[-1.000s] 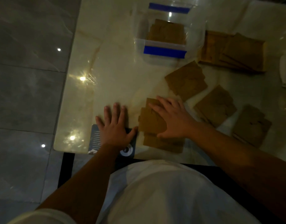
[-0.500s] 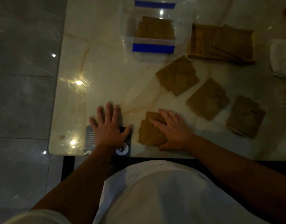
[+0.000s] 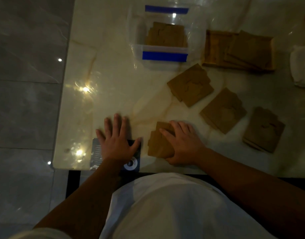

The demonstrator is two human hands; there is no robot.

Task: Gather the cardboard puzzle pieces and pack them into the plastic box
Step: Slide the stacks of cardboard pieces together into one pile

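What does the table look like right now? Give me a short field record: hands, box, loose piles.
left hand: flat, fingers spread, resting on a dark card at the near table edge
right hand: pressing on the nearest cardboard stack, thumb curled at its near edge
plastic box: open, clear with blue strips, some pieces already inside
loose piles: three stacks right of the hands
far right: tray of cardboard beside the box
table: glossy marble
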